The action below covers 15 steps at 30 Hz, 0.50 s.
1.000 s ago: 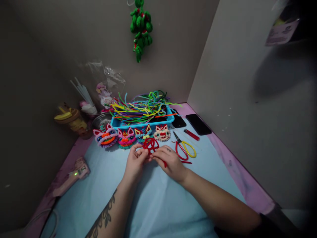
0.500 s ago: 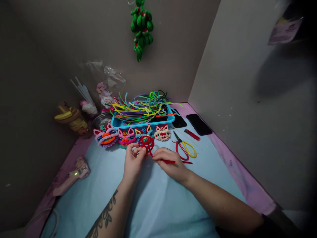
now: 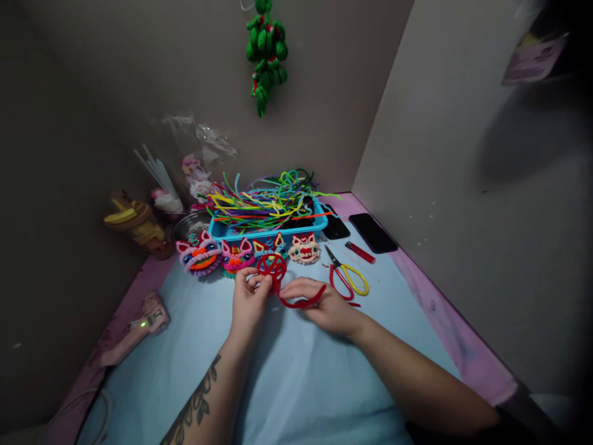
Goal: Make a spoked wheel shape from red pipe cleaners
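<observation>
My left hand (image 3: 249, 301) pinches a round red pipe-cleaner piece (image 3: 273, 266) at its lower edge, between thumb and fingers. Crossing strands fill the piece's ring. From its lower right runs a loose red pipe-cleaner end (image 3: 302, 305), curving upward across my right hand (image 3: 331, 312). The right fingers are pressed together at that strand, close beside the ring; their tips are partly hidden. Just behind the ring stands a row of several fuzzy lion heads, among them a white one (image 3: 304, 249) and a purple one (image 3: 200, 254).
Behind the heads sits a blue basket (image 3: 269, 233) heaped with coloured pipe cleaners. Scissors (image 3: 345, 272), a red lighter (image 3: 360, 252) and a phone (image 3: 373, 233) lie at right. A lit glue gun (image 3: 143, 324) rests at left on the blue cloth (image 3: 296, 377).
The loose red end, straight before, now bends upward over my right hand. The ring has turned slightly, and my right fingers have shifted a little left toward it.
</observation>
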Motion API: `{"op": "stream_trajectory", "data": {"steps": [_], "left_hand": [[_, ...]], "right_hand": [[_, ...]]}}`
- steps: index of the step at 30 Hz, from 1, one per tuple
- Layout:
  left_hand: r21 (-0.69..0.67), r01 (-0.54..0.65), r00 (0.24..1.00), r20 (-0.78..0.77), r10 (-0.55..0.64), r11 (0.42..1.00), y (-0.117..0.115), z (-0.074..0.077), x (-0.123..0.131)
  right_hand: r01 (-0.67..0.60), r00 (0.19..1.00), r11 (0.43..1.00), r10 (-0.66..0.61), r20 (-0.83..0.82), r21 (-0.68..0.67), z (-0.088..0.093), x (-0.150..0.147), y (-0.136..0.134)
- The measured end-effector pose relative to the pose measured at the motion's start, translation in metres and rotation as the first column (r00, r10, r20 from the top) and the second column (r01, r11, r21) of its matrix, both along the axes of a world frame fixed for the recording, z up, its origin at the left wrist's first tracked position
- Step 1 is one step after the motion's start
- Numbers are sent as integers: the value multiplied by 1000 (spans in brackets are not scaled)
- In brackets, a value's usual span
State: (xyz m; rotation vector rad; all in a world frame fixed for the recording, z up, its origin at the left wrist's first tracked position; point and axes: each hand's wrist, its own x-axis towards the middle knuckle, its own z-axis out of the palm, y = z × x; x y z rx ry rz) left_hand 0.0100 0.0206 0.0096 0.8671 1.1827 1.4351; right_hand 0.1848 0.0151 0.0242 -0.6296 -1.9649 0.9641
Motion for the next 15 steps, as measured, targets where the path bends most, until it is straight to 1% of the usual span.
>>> {"op": "stream_trajectory", "data": {"steps": [1,3,5,7,9,11,13,15], "left_hand": [[-5,15,1000,7,-14,1000,0,0,0],[-24,55,998,16,-54,998,-1,0,1],[-45,105,994,19,-104,993,-1,1,2],[-61,161,987,20,-160,985,-3,2,3],[-70,212,977,23,-211,975,-4,3,5],[-75,250,968,28,-249,965,-6,3,6],[-75,274,962,34,-273,959,-7,4,7],[-73,291,956,39,-289,954,-7,4,8]], "right_hand": [[38,999,999,-38,18,21,-2,0,1],[175,984,983,-176,13,59,-7,1,4],[325,946,940,-325,-10,104,-11,0,6],[426,903,889,-428,-29,169,-14,-1,7],[467,880,849,-475,-29,246,-15,-2,6],[469,870,824,-493,-3,318,-15,-3,6],[451,869,812,-495,27,370,-16,-3,6],[439,868,808,-494,45,393,-16,-3,7]]}}
